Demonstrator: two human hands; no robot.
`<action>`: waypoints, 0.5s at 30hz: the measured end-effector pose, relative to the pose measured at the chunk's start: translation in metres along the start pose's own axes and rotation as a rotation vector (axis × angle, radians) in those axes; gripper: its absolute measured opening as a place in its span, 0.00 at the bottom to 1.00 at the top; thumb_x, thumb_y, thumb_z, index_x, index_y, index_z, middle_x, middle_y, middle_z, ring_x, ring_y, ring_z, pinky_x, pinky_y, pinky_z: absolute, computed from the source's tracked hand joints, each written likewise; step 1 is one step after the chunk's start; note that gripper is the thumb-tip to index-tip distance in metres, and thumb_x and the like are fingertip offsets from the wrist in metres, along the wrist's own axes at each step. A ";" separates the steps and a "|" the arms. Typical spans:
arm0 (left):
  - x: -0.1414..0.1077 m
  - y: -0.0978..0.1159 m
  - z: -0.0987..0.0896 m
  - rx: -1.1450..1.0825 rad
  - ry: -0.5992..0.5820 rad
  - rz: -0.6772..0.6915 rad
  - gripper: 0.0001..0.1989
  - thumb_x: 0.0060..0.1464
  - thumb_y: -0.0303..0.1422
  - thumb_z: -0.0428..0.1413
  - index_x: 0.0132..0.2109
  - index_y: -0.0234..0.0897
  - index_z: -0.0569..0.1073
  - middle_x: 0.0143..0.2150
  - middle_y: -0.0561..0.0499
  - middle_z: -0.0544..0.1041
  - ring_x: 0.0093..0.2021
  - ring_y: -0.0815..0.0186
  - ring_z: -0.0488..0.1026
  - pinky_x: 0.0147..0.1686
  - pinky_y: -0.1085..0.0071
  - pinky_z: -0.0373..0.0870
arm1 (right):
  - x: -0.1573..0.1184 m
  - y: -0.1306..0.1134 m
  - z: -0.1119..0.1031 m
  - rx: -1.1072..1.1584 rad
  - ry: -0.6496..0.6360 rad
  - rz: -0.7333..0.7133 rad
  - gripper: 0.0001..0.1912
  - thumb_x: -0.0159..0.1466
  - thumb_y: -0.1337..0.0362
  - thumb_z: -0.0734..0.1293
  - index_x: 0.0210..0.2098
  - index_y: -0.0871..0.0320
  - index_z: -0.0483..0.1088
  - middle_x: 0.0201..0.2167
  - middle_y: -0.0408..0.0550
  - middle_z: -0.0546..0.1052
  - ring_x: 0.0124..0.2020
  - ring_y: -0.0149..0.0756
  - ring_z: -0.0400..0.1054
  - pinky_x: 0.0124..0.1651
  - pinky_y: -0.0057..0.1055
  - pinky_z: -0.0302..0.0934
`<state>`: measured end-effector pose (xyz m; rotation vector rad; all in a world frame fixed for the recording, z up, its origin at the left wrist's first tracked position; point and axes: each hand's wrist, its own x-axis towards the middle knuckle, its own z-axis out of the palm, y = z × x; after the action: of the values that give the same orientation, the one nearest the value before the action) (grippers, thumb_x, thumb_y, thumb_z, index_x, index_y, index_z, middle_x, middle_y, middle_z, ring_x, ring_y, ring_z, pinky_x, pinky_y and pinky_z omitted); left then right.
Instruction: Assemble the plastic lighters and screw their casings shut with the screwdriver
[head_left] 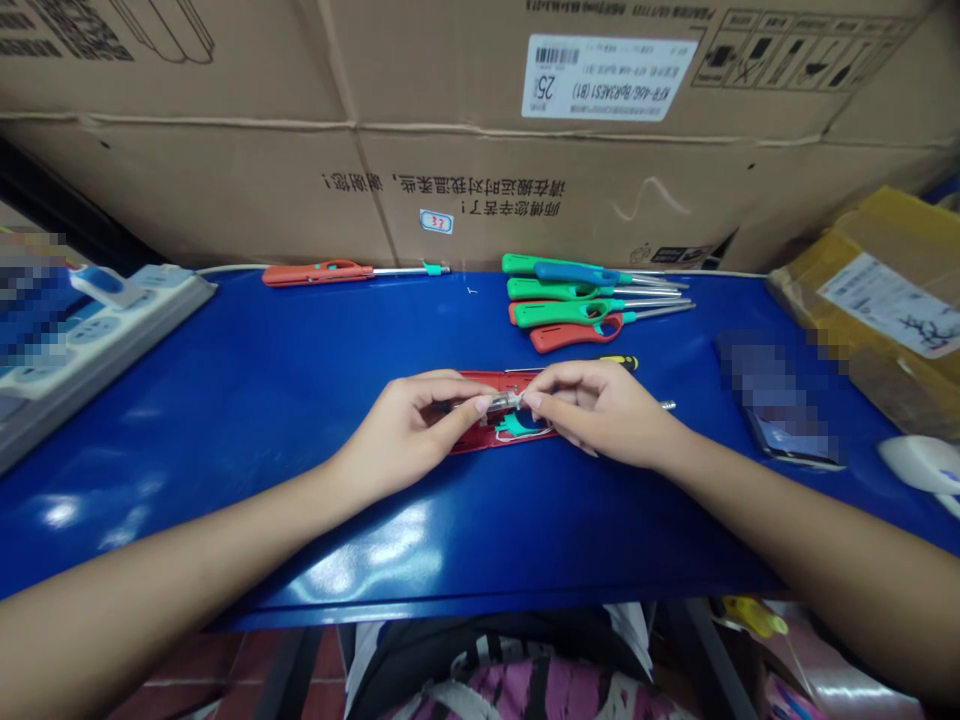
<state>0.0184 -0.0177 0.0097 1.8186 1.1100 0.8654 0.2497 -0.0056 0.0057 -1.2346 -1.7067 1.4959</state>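
Observation:
My left hand (405, 425) is closed, with thumb and forefinger pinching a small clear lighter fuel tank (502, 401). At the tank's right end, the fingertips of my right hand (611, 410) are pinched on a small whitish fitting. Below both hands lies the opened red casing (472, 437) of a long-nosed gas lighter. A teal trigger (516, 427) and a thin white wire rest in the casing. The tip of a metal tube (667, 405) sticks out past my right hand. Behind that hand lies a screwdriver (621, 361) with a yellow and black handle.
Several red, green and blue lighters (570, 312) lie in a pile at the back. Another orange-red lighter (319, 274) is at back left. A power strip (97, 330) borders the left side; a phone (780, 400), taped box (885, 290) and white mouse-like object (922, 462) are right. Cardboard (262, 200) stands behind.

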 end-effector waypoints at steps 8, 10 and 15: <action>-0.001 0.012 -0.021 0.174 -0.187 -0.039 0.11 0.60 0.38 0.60 0.41 0.39 0.85 0.36 0.50 0.84 0.33 0.65 0.77 0.31 0.72 0.69 | -0.012 -0.009 -0.012 -0.787 0.060 -0.541 0.14 0.66 0.62 0.68 0.50 0.58 0.74 0.47 0.50 0.76 0.37 0.32 0.71 0.35 0.30 0.63; -0.001 0.015 -0.025 0.230 -0.267 -0.042 0.10 0.60 0.37 0.59 0.41 0.40 0.85 0.36 0.51 0.84 0.33 0.65 0.78 0.29 0.72 0.68 | -0.013 -0.009 -0.013 -0.922 -0.028 -0.587 0.15 0.67 0.61 0.67 0.53 0.57 0.73 0.53 0.51 0.75 0.47 0.39 0.72 0.44 0.34 0.65; -0.001 0.016 -0.032 0.362 -0.353 -0.072 0.10 0.59 0.34 0.58 0.41 0.41 0.84 0.32 0.53 0.83 0.28 0.67 0.76 0.22 0.74 0.63 | -0.010 -0.003 -0.013 -1.054 -0.170 -0.639 0.18 0.70 0.58 0.66 0.57 0.57 0.72 0.59 0.51 0.75 0.57 0.46 0.68 0.58 0.45 0.58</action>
<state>-0.0035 -0.0141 0.0374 2.1075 1.1420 0.2921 0.2642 -0.0089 0.0127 -0.8067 -2.7876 0.2725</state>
